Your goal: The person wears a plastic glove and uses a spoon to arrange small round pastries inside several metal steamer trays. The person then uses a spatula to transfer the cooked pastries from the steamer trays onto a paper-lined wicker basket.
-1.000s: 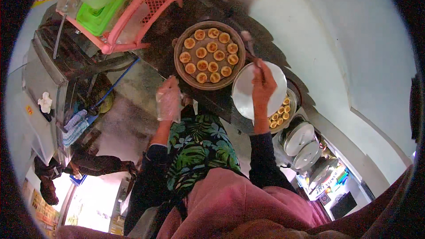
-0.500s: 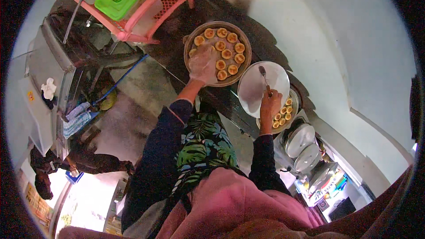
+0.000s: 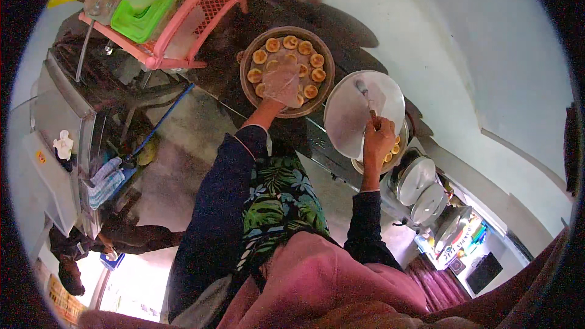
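Note:
My left hand (image 3: 283,84), in a clear plastic glove, reaches over the round pan (image 3: 331,76) of small browned pastries (image 3: 317,60). Its blurred fingers are over the pastries in the middle; whether they grip one is unclear. My right hand (image 3: 380,139) is closed round the handle of a spatula (image 3: 372,108). The spatula's flat end is over a wide round white lid (image 3: 344,119), to the right of the pan. Partly under that lid sits a second pan (image 3: 407,137) with paler pastries (image 3: 396,148); much of it is hidden.
Several round metal lids (image 3: 416,181) stand at the right, by the white wall (image 3: 463,103). A pink plastic rack (image 3: 177,42) with a green tray (image 3: 131,23) is at the far left. A metal cabinet (image 3: 61,94) and another person (image 3: 134,240) are on the left.
My left hand has shifted further over the middle of the pan. My right hand has moved slightly right with the spatula. The whole view has shifted a little.

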Available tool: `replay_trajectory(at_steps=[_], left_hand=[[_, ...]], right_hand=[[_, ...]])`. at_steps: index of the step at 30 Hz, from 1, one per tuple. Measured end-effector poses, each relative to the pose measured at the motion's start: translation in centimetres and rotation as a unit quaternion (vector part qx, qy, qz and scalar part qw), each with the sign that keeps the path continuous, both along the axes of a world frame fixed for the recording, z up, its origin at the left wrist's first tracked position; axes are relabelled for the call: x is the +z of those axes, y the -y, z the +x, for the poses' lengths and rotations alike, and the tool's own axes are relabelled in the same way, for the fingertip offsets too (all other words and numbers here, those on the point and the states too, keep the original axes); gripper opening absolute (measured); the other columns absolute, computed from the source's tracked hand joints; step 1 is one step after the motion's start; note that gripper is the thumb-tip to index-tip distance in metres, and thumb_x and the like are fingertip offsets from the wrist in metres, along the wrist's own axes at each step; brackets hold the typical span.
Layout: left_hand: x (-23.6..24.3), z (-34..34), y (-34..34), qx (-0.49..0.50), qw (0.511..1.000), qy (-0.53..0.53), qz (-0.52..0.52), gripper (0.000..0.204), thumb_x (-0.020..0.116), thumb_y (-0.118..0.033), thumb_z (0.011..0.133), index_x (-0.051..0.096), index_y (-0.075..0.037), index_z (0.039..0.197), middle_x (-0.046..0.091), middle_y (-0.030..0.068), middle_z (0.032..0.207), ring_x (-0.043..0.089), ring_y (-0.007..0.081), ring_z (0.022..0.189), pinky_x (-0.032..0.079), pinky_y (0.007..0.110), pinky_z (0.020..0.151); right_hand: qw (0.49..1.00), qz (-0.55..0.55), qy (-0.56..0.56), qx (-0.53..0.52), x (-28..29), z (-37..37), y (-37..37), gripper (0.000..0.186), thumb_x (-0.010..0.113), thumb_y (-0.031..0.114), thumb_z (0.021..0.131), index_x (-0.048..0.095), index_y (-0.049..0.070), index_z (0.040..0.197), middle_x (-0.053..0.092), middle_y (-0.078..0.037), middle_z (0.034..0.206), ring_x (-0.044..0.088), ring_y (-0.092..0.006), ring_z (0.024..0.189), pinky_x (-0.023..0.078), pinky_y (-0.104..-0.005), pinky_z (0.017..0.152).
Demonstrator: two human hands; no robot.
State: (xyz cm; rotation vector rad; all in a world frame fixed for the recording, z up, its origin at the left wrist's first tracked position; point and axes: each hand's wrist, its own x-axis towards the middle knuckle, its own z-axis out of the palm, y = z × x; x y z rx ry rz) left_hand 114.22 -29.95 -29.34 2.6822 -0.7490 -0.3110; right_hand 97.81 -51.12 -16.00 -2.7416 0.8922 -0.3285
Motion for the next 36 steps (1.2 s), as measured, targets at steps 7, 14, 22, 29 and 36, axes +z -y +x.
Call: replay_trajectory(at_steps=[7, 14, 22, 29, 36], left_hand=[[6.9, -1.0, -4.9, 0.183, 0.967, -0.013, -0.174, 0.026, 0.057, -0.020, 0.086, 0.061, -0.006, 0.108, 0.060, 0.0139, 0.105, 0.059, 0.0315, 0.096, 0.047, 0.041, 0.084], [9.7, -6.1, -14.2, 0.402, 0.890, -0.096, -0.191, 0.024, 0.062, -0.024, 0.087, 0.066, -0.001, 0.094, 0.065, 0.0157, 0.093, 0.062, 0.0281, 0.084, 0.049, 0.037, 0.077], [6.1, -13.2, -14.7, 0.409, 0.826, -0.222, -0.320, 0.027, 0.058, -0.013, 0.091, 0.062, 0.004, 0.111, 0.065, 0.0133, 0.105, 0.060, 0.0184, 0.094, 0.047, 0.029, 0.087], [4.9, -14.9, -15.3, 0.202, 0.912, -0.152, -0.322, 0.032, 0.057, -0.012, 0.092, 0.058, 0.005, 0.119, 0.063, 0.0130, 0.110, 0.058, 0.0190, 0.101, 0.044, 0.031, 0.091], [4.0, -14.0, -12.4, 0.118, 0.853, -0.259, -0.438, 0.046, 0.047, -0.033, 0.096, 0.054, 0.002, 0.125, 0.060, 0.0144, 0.117, 0.058, 0.0211, 0.099, 0.046, 0.034, 0.087]], right_hand=[[0.999, 0.041, 0.012, 0.032, 0.9, 3.5, -2.9, 0.018, 0.069, 0.022, 0.079, 0.064, 0.005, 0.080, 0.062, -0.012, 0.079, 0.061, -0.0300, 0.072, 0.048, -0.0402, 0.065], [0.985, 0.063, 0.030, 0.160, -4.2, 11.1, -10.1, 0.020, 0.064, 0.025, 0.080, 0.061, 0.005, 0.079, 0.058, -0.015, 0.080, 0.060, -0.0370, 0.072, 0.048, -0.0470, 0.060], [0.988, 0.009, -0.039, 0.148, -10.8, 13.4, -11.1, 0.018, 0.054, 0.019, 0.083, 0.063, 0.005, 0.090, 0.061, -0.016, 0.091, 0.062, -0.0331, 0.068, 0.050, -0.0466, 0.057], [0.992, 0.122, 0.006, -0.043, -7.0, -1.5, -4.8, 0.012, 0.065, 0.018, 0.076, 0.067, 0.010, 0.086, 0.061, -0.012, 0.084, 0.061, -0.0338, 0.076, 0.049, -0.0429, 0.064], [0.870, -0.022, -0.015, -0.493, -6.7, -31.0, 19.6, 0.024, 0.061, 0.026, 0.077, 0.071, 0.007, 0.087, 0.065, -0.019, 0.075, 0.063, -0.0388, 0.071, 0.049, -0.0476, 0.065]])
